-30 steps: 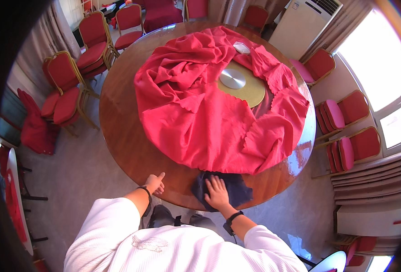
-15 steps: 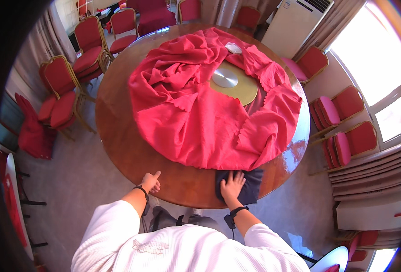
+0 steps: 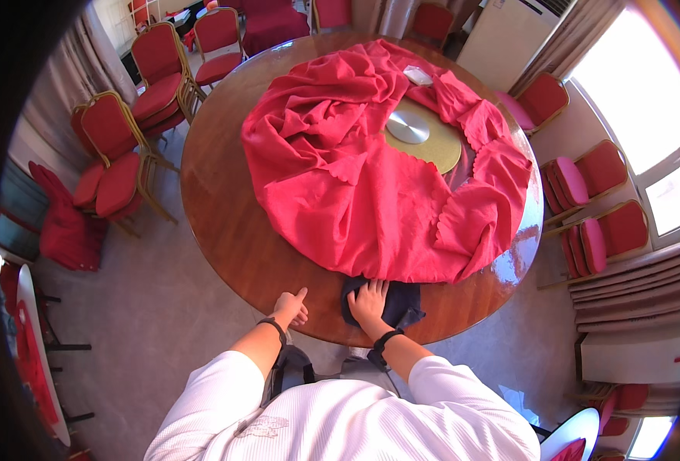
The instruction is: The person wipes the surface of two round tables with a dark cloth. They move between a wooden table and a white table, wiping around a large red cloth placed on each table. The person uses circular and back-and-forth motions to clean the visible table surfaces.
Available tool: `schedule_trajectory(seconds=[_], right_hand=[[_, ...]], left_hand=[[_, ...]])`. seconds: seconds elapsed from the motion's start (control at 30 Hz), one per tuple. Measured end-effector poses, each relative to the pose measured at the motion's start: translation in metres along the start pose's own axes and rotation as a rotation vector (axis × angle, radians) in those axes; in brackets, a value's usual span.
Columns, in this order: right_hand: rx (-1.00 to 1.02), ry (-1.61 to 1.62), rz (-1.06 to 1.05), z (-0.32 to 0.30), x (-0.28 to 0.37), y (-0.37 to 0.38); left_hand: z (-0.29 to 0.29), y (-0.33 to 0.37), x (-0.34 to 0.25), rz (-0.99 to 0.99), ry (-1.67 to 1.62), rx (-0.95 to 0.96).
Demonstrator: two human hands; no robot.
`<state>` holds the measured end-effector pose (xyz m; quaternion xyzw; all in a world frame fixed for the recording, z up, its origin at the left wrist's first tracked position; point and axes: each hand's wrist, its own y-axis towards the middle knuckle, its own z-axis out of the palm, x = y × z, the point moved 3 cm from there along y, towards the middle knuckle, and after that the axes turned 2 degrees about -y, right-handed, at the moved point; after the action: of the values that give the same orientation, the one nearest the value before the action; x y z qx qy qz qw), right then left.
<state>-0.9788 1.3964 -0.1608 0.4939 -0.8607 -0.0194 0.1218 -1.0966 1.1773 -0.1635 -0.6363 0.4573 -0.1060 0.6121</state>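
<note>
Dark cloth pressed at the table's near edge

The right hand [image 3: 369, 301] lies flat, fingers spread, on a dark cloth [image 3: 395, 304] at the near edge of the round table [image 3: 225, 223], just below the red tablecloth [image 3: 370, 177]. The left hand [image 3: 290, 308] rests beside it, loosely curled, holding nothing. The cloth looks soft, light and limp; best pinched at a corner

Under my right grip [image 3: 369, 301] lies a dark blue cloth [image 3: 397, 303], soft, matt and crumpled. My left grip [image 3: 290, 307] rests on the table [image 3: 225, 223], brown wood polished smooth, glossy enough to mirror window light at its far right rim. Just beyond my right grip spreads a red tablecloth [image 3: 355, 177], matt woven fabric, rumpled, with scalloped edges. Farther off, it uncovers a smooth olive-gold turntable [image 3: 440, 146] with a shiny metal hub [image 3: 407, 127].
</note>
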Motion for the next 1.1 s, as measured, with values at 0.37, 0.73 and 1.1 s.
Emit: schedule_trajectory(seconds=[0.37, 0.73, 1.1], right_hand=[[-0.047, -0.031, 0.051, -0.023, -0.074, -0.039], [0.198, 0.074, -0.347, -0.043, -0.072, -0.11], [0.044, 0.164, -0.347, -0.013, 0.01, -0.003]], left_hand=[[-0.007, 0.009, 0.004, 0.036, 0.005, 0.001], [-0.005, 0.009, 0.006, 0.026, -0.001, -0.02], [-0.006, 0.005, 0.003, 0.048, -0.007, -0.039]])
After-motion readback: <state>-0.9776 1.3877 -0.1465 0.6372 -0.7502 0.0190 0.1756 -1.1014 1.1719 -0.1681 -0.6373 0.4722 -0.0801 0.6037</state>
